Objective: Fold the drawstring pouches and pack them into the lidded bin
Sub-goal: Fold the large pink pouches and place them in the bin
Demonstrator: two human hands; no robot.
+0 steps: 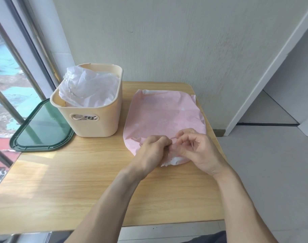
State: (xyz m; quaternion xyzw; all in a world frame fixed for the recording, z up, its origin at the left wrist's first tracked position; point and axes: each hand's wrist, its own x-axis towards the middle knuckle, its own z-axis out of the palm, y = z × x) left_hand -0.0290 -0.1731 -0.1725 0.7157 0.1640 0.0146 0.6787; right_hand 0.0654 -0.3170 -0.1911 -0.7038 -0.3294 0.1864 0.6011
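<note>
A pink drawstring pouch (164, 113) lies flat on the right half of the wooden table (62, 181). Its near edge is under my hands, and a bit of white shows there. My left hand (152, 151) and my right hand (195, 147) are side by side, and their fingers pinch a thin pink drawstring (174, 138) between them. A beige bin (91, 120) stands at the back left with its top uncovered. White pouches (90, 88) are piled inside it above the rim. Its dark green lid (41, 128) lies flat on the table, left of the bin.
The table stands against a pale wall (167, 41). A window (6, 85) runs along the left. On the right is a white door frame (265, 72) with grey floor (265, 172) beyond the table edge. A handle slot in the bin's front shows white cord.
</note>
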